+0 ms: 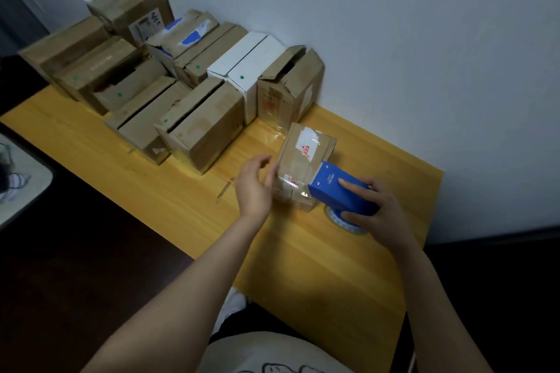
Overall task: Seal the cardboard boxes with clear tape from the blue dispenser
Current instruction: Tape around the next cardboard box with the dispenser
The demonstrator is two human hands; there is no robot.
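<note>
- Pressing the nose of the blue plastic tape dispenser [339, 191] onto the near right corner of a small brown cardboard box with red-and-white labels [303, 160], glossy clear tape across its top.
- Gripping the dispenser with the right hand [378, 212], index finger laid along its top; roll of clear tape [338, 221] showing below.
- Touching the box's left edge with the left hand [254, 185], fingers loosely bent, clasping nothing.
- Resting on the yellow wooden worktop [303, 251], near its right end.
- Behind, along the pale wall [394, 39]: rows of brown cardboard boxes [200, 127] and two white boxes [248, 63].
</note>
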